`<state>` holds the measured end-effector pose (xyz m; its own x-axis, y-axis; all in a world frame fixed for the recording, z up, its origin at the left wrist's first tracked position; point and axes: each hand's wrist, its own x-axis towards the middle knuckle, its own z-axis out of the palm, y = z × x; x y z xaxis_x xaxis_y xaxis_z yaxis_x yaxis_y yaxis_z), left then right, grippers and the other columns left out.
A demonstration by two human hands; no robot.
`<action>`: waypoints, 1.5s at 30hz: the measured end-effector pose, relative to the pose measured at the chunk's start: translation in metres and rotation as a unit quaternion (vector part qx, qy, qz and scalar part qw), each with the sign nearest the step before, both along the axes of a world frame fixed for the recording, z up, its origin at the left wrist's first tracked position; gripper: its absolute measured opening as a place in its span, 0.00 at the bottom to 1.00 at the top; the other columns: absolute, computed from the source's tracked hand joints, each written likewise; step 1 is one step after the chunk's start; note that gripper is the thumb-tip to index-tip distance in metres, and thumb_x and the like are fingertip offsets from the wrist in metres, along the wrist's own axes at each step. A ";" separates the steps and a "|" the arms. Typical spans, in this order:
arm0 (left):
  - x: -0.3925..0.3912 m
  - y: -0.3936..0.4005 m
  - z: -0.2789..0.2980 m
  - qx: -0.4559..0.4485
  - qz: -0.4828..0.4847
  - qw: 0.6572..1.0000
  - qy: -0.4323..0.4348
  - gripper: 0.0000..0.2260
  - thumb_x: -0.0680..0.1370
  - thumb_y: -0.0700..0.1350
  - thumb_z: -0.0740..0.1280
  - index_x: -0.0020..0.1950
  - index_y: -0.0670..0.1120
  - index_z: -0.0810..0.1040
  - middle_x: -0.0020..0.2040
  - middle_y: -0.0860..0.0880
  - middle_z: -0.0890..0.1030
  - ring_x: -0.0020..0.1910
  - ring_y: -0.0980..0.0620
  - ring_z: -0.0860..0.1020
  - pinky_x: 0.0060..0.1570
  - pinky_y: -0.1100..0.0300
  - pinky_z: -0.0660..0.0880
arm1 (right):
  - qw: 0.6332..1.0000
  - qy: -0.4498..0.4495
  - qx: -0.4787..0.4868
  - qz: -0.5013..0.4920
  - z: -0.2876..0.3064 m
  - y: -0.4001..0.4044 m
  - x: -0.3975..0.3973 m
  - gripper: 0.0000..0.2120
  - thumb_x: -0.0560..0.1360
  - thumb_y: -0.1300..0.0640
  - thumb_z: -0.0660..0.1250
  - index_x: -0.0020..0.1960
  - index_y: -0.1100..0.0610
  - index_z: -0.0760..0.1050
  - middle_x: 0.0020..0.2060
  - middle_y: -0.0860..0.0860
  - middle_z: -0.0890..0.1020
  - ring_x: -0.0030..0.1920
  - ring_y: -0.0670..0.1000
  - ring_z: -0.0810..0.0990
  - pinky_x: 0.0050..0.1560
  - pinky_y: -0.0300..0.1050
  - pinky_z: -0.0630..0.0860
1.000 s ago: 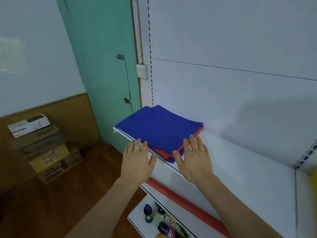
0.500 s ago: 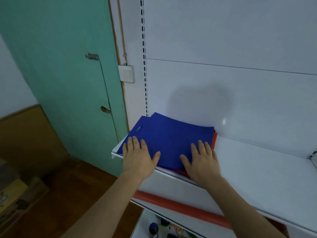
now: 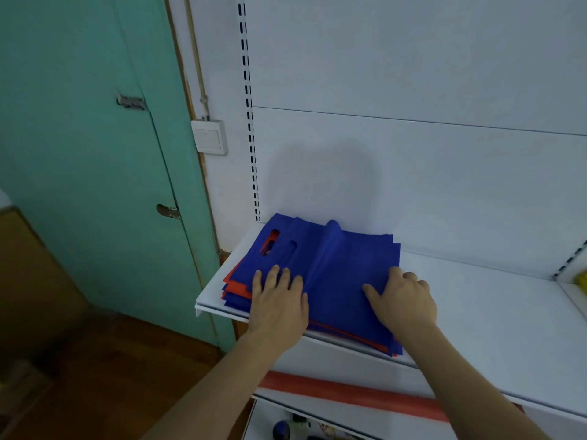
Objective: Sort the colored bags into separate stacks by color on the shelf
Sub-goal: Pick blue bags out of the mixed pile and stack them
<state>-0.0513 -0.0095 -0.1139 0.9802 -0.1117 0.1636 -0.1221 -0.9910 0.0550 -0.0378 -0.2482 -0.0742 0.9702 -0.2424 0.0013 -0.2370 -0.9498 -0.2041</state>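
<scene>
We press our flat left hand on the mixed stack to steady it while our right hand, fingers curled, pinches the top blue bag.

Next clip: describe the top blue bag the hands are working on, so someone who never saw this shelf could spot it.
Start at the white shelf right of the green door; one mixed pile of bags lies at its left end. The top blue bag lies under both hands, the left hand flat, the right hand curled on it. Unlike the flat layers beneath, it buckles into a raised fold.
</scene>
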 end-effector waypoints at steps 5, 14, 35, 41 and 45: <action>0.010 0.008 0.012 -0.047 0.028 0.998 -0.007 0.30 0.82 0.67 0.54 0.74 0.49 0.74 0.79 0.45 0.69 0.81 0.41 0.59 0.77 0.43 0.62 | 0.991 -0.095 0.096 -0.009 0.000 -0.002 0.005 0.20 0.81 0.56 0.65 0.72 0.58 0.67 0.59 0.57 0.76 0.55 0.60 0.77 0.52 0.57 0.79; 0.014 0.018 0.008 0.018 0.040 0.999 0.018 0.34 0.82 0.71 0.44 0.79 0.51 0.64 0.81 0.32 0.61 0.82 0.34 0.56 0.80 0.36 0.49 | 0.993 -0.083 0.071 -0.041 -0.010 0.006 0.003 0.09 0.83 0.52 0.62 0.52 0.59 0.73 0.51 0.56 0.77 0.51 0.58 0.75 0.52 0.57 0.79; 0.012 0.010 0.028 -0.185 -0.062 0.981 0.015 0.32 0.79 0.76 0.52 0.62 0.56 0.82 0.84 0.46 0.58 0.82 0.42 0.56 0.75 0.40 0.64 | 0.955 -0.179 0.166 -0.166 0.002 -0.025 -0.032 0.09 0.82 0.61 0.59 0.53 0.59 0.78 0.54 0.58 0.77 0.43 0.59 0.77 0.49 0.56 0.77; 0.050 0.009 0.039 -0.351 -0.011 0.934 0.059 0.26 0.80 0.63 0.67 0.72 0.50 0.71 0.68 0.51 0.75 0.63 0.46 0.77 0.55 0.49 0.78 | 0.914 -0.318 0.233 -0.097 0.019 -0.046 -0.037 0.05 0.86 0.51 0.59 0.58 0.50 0.73 0.47 0.48 0.81 0.45 0.55 0.77 0.48 0.51 0.72; 0.079 0.003 0.045 -0.581 0.032 0.808 0.092 0.19 0.81 0.51 0.72 0.69 0.51 0.72 0.52 0.55 0.83 0.47 0.55 0.82 0.42 0.58 0.78 | 0.899 -0.342 0.259 -0.092 0.020 -0.057 -0.042 0.05 0.86 0.47 0.58 0.58 0.47 0.69 0.46 0.45 0.81 0.44 0.53 0.79 0.46 0.54 0.75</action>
<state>0.0280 -0.0063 -0.0690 0.9975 0.0651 -0.0270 0.0431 -0.2606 0.9645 -0.0802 -0.3053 -0.0539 0.7285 -0.5380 0.4241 -0.0304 -0.6438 -0.7646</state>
